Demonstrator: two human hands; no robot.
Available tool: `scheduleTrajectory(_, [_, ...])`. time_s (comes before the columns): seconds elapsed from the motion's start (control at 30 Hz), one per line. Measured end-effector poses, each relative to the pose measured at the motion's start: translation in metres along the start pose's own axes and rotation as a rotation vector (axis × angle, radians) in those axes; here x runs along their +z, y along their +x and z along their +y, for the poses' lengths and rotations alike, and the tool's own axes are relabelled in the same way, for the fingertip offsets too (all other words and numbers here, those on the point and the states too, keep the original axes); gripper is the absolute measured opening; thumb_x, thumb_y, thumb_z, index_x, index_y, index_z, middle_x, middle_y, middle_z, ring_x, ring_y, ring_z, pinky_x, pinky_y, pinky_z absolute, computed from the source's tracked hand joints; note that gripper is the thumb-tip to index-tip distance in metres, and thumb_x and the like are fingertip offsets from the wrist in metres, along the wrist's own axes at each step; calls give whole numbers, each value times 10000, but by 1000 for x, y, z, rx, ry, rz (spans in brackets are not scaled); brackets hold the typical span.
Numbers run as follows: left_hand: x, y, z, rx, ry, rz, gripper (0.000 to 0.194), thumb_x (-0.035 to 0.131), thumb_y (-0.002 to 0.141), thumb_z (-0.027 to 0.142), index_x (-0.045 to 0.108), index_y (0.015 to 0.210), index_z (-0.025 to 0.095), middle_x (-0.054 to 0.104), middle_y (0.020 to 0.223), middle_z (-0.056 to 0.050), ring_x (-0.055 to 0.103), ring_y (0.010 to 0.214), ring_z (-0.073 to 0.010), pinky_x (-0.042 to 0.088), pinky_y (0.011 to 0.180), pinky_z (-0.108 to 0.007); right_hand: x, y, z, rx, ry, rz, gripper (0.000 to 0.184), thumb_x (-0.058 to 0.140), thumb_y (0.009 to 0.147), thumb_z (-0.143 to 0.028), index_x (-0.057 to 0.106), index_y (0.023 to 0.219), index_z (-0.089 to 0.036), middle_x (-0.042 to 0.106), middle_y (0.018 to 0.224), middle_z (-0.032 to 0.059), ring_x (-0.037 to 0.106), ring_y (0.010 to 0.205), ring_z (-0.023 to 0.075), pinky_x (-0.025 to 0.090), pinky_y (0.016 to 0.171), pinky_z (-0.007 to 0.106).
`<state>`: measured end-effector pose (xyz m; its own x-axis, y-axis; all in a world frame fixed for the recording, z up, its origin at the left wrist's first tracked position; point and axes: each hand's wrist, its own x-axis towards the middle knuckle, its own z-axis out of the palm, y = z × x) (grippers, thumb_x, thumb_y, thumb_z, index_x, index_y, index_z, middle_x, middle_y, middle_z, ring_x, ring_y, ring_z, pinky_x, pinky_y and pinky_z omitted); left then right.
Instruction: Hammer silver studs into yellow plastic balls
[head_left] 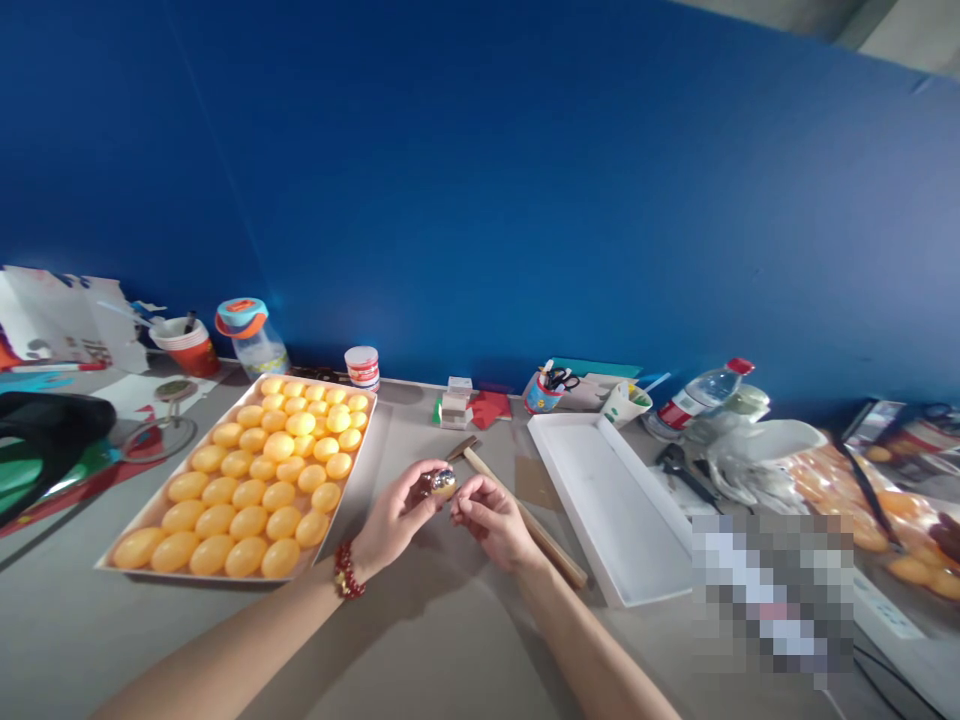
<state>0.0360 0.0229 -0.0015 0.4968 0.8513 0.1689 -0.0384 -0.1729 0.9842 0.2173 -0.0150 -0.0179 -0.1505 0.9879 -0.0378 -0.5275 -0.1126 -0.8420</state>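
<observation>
In my left hand (401, 515), which wears a dark red bead bracelet (349, 572), I grip a small shiny rounded metallic object (443, 484), silver and gold in tone. My right hand (491, 520) is just to the right of it, fingers pinched together close to its side. Whatever lies between those fingertips is hidden or too small to make out. A hammer (551, 543) with a wooden handle lies behind and beside my right hand. Left of my hands sits a white tray (319, 545) filled with several rows of yellow-orange balls (247, 522).
A white rectangular tray (637, 530) stands on the right, with a red-capped bottle (697, 395) beyond it. Along the blue wall are a pen cup (541, 392), small boxes (455, 408), a red-and-white tub (363, 368) and a water jug (259, 345). Bagged orange balls (840, 485) lie far right.
</observation>
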Motion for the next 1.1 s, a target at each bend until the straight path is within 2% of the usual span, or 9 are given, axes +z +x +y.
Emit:
scheduleTrajectory(0.43, [4, -4, 3, 149, 228, -10, 355, 535, 899, 208, 538, 1252, 242, 613, 1245, -92, 626, 1082, -229, 535, 934, -369, -1, 1, 1, -16, -84, 54, 237, 820, 726, -351, 658, 760, -181, 645, 628, -12, 555, 572, 105, 422, 572, 207])
scheduleTrajectory(0.6, [4, -4, 1, 133, 215, 8, 349, 545, 890, 213, 537, 1238, 239, 626, 1208, -91, 639, 1057, -229, 551, 905, -358, -1, 2, 3, -18, -68, 57, 247, 835, 710, -351, 663, 747, -177, 638, 636, -11, 558, 585, 110, 435, 596, 217])
scheduleTrajectory(0.93, [5, -2, 6, 158, 252, 2, 401, 532, 890, 184, 549, 1283, 264, 605, 1257, -84, 603, 1126, -238, 540, 917, -346, -1, 1, 4, -4, -50, 44, 236, 827, 721, -345, 667, 756, -176, 657, 638, -5, 563, 597, 110, 433, 610, 218])
scheduleTrajectory(1.1, [4, -1, 5, 112, 210, -6, 373, 542, 900, 236, 558, 1272, 256, 599, 1272, -86, 617, 1097, -235, 548, 893, -346, 0, 2, 4, -1, -52, 53, 259, 834, 708, -365, 657, 749, -180, 634, 632, -12, 549, 594, 114, 438, 613, 229])
